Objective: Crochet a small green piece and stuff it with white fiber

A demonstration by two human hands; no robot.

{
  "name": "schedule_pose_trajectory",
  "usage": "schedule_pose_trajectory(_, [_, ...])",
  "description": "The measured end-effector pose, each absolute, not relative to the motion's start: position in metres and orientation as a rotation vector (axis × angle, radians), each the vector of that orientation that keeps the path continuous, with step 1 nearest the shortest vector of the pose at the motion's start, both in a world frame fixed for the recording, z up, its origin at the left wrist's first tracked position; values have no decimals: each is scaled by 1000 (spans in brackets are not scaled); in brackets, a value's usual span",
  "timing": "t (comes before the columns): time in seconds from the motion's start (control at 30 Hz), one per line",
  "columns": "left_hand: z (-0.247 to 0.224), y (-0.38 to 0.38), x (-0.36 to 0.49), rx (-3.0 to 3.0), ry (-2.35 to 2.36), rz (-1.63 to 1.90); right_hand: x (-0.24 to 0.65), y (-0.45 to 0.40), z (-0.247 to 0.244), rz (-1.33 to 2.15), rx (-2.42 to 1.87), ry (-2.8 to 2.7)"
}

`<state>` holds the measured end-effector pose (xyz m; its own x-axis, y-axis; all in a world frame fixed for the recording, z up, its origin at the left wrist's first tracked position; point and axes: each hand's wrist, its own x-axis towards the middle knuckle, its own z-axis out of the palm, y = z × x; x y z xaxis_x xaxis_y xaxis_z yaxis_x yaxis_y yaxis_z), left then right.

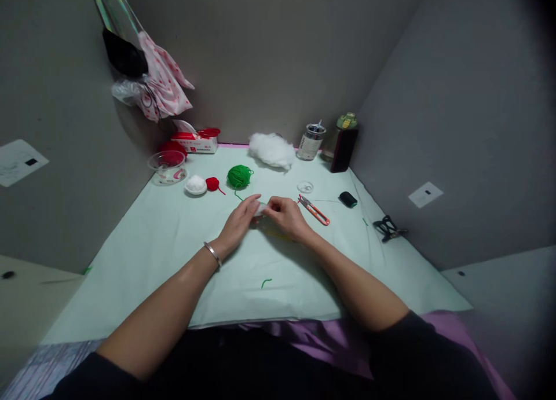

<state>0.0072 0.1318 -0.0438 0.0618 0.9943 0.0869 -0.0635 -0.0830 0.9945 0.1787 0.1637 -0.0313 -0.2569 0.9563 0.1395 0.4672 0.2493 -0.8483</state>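
My left hand (241,216), with a silver bangle at its wrist, is closed round a small white piece (261,209). It looks soft, but I cannot tell its kind. My right hand (284,215) pinches at the right side of that piece, fingertips close to the left ones. Green yarn runs toward the hands from a green yarn ball (238,176) just beyond them. Something yellow (278,234) shows partly beneath the right hand. Orange-handled thread snips (314,209) lie right of the right hand, near a bit of red yarn.
Toward the back are white stuffing (272,150), a can (311,142), a bottle (346,122) and a dark phone-like slab (344,150). A plastic tub (168,169), a white bowl (196,185) and a small red yarn ball (212,184) stand left. Walls enclose the table (234,296).
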Motion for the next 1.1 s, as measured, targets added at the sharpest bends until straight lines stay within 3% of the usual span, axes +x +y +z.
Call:
schedule_pose_trajectory(0.33, [-46, 144, -3, 1188, 1103, 1449, 178, 164, -33, 1027, -1191, -1918])
schedule_pose_trajectory(0.53, [-40, 145, -4, 1020, 998, 1490, 178, 161, -31, 878, -1263, -1892])
schedule_pose_trajectory(0.73, [-38, 141, 0, 1035, 982, 1402, 176, 154, -27, 711, -1246, -1909])
schedule_pose_trajectory(1.1, [-34, 141, -4, 1037, 816, 1118, 173, 147, -20, 704, -1083, -2007])
